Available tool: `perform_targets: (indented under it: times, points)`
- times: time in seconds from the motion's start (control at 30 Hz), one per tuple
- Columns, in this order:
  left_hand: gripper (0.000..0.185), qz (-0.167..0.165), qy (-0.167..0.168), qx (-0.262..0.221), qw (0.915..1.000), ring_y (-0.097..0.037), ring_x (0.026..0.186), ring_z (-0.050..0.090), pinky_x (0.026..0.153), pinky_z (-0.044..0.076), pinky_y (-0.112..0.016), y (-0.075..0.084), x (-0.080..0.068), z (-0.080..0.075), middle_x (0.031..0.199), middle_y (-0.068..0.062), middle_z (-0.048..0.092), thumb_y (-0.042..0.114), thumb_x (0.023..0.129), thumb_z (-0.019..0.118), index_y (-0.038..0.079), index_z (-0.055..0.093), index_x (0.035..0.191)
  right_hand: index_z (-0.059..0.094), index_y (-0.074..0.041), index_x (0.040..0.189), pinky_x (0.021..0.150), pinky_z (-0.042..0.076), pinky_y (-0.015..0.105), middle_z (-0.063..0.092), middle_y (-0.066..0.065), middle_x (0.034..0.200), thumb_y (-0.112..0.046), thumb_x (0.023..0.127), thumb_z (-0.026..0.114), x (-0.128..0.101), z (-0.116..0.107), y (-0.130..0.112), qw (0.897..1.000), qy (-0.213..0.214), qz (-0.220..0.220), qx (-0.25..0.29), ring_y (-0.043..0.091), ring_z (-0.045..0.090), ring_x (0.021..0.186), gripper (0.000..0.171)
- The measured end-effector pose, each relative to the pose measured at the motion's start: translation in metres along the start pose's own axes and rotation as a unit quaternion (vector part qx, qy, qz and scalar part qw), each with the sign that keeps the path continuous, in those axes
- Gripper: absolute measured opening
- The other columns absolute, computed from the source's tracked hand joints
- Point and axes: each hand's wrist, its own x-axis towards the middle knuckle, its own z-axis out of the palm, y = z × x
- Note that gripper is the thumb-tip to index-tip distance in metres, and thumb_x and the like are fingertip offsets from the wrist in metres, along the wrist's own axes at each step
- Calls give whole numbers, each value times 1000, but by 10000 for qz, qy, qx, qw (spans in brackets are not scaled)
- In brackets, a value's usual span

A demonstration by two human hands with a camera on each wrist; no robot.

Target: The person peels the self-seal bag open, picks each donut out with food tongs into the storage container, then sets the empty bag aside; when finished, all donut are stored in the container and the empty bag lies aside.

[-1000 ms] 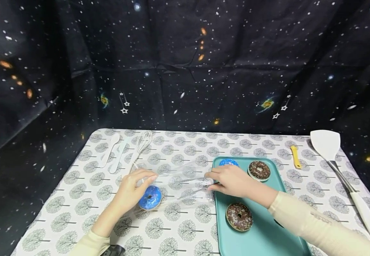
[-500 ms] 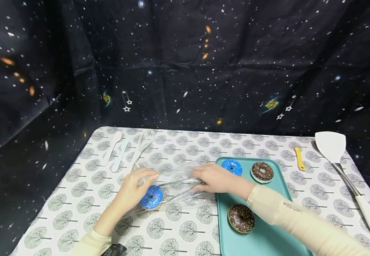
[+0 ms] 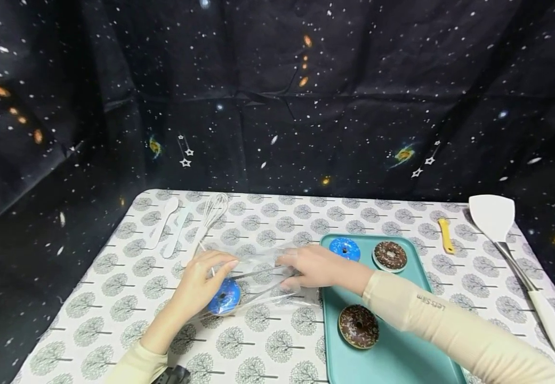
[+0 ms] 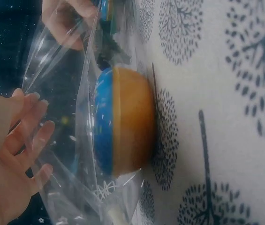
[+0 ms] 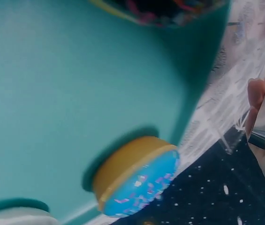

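A blue-frosted donut (image 3: pixel 224 296) with sprinkles lies on the cloth within or under a clear plastic bag (image 3: pixel 277 298); the film makes it hard to tell which. My left hand (image 3: pixel 202 282) pinches the bag's upper film above this donut, thumb meeting finger. In the left wrist view the donut (image 4: pixel 125 122) shows side-on, its blue face towards the left hand (image 4: pixel 19 154). My right hand (image 3: pixel 313 266) reaches in at the bag's right end, thumb and fingers spread apart, film around the fingertips. That right hand (image 4: pixel 69 21) also shows at the top of the left wrist view.
A teal tray (image 3: pixel 402 346) on the right holds another blue donut (image 3: pixel 345 249) and two chocolate ones, the rear donut (image 3: pixel 389 256) and front donut (image 3: pixel 359 326). Behind lie a spoon (image 3: pixel 164 218), a pale utensil (image 3: pixel 176 234) and a whisk (image 3: pixel 212 213). A yellow handle (image 3: pixel 445 234) and a spatula (image 3: pixel 493 218) lie right.
My right hand has moved left, off the tray's edge and further into the bag, uncovering the tray's blue donut. The left hand stays at the bag beside the other blue donut.
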Motion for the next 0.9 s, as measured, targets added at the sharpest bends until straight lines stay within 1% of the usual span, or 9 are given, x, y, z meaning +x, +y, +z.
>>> perform_targets:
  times: [0.1,0.2,0.27,0.4,0.53,0.63,0.73,0.8,0.9]
  points:
    - [11,64,61,-3,10000,-20,97,61,94,45,-45,-1,-1,1,97,2,70,20,87,66,14,72,94,58,-13,115,65,52,22,64,-3,95,-48,86,61,3,-2,-2,9998,34,-181,-55,7,59,72,46]
    - [12,70,57,-13,10000,-20,98,61,97,43,-44,-2,-1,2,97,1,70,20,88,66,12,72,95,57,-12,115,60,49,18,64,-1,93,-48,86,60,4,-4,-3,9996,-76,-263,-68,6,57,66,46]
    - [13,24,30,-27,10000,-20,99,60,98,42,-43,-2,-2,1,98,1,70,20,88,65,12,72,96,56,-13,116,59,47,18,63,-1,92,-49,87,59,4,-5,-3,9995,-240,-218,43,5,54,64,47]
    - [14,-35,-11,-53,10000,-19,101,60,100,40,-43,-1,-3,0,100,1,70,20,88,65,12,71,97,57,-14,117,61,46,18,61,-3,89,-48,87,60,3,-4,-2,9975,-493,-38,498,3,50,65,45]
    - [13,12,-17,-74,10000,-20,100,61,102,38,-46,-2,-4,0,99,0,70,20,88,65,12,71,96,58,-14,113,56,44,15,57,-8,81,-44,88,60,3,2,-2,9975,-345,-188,582,1,47,59,38]
    - [13,51,-7,-63,10000,-20,100,61,104,36,-48,-3,-4,1,99,1,70,20,88,64,12,71,96,58,-16,104,46,36,13,53,-11,73,-42,90,58,3,6,-2,9987,-100,-357,344,0,40,50,29]
    - [13,7,-12,-68,10000,-19,101,61,104,36,-47,-3,-4,0,99,2,70,21,89,64,13,71,97,58,-18,97,41,31,14,52,-12,71,-42,91,57,3,5,-4,9992,-20,-340,205,0,36,48,25]
    - [14,-51,-26,-87,9999,-19,101,61,104,37,-46,-3,-4,0,100,2,69,22,89,64,14,71,97,57,-18,99,42,32,14,54,-11,74,-44,90,57,2,4,-5,9996,-104,-219,169,1,37,50,27]
    - [14,-113,-35,-85,9999,-18,101,60,101,40,-44,-4,-4,0,100,2,69,23,89,64,14,71,97,57,-16,108,46,39,15,57,-8,81,-47,89,57,1,2,-7,9989,-318,-5,341,2,43,55,36]
